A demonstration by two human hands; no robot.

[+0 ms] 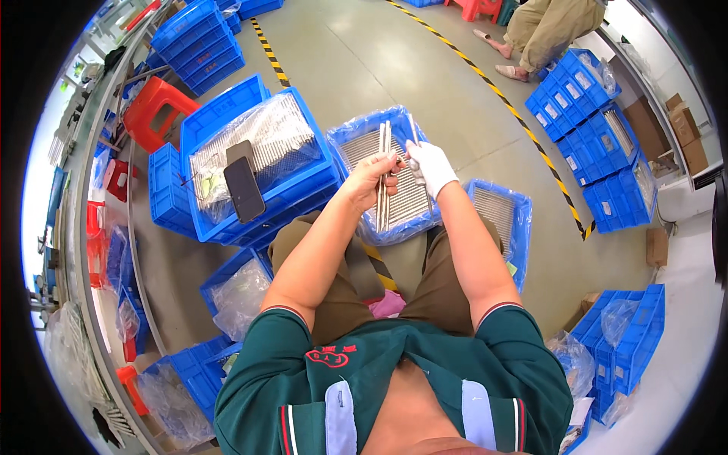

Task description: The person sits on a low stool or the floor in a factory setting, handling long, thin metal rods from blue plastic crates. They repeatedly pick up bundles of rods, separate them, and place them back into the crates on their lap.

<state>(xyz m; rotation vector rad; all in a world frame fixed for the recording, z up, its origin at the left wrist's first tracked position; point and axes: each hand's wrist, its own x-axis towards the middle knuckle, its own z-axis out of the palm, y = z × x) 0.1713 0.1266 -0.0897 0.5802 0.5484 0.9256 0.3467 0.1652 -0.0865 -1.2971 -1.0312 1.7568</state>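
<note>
My bare left hand [371, 180] is closed around a few thin metal rods [383, 205], which stand nearly upright in the picture. On my right hand [433, 168] is a white glove; its fingers pinch a single metal rod [412, 127] that runs past the hand above and below. The fingertips of both hands almost meet. Beneath them sits a blue bin [394, 236] lined with clear plastic, with rows of similar rods [364, 148] lying in it. Some of these rods are hidden by my hands.
Left of me, a larger blue crate [299, 110] holds rods under plastic film, and a black phone [244, 189] is over it. Another lined bin [522, 227] stands at right. Stacked blue crates [584, 121], a red stool [152, 114] and a seated person's legs [538, 30] are farther off.
</note>
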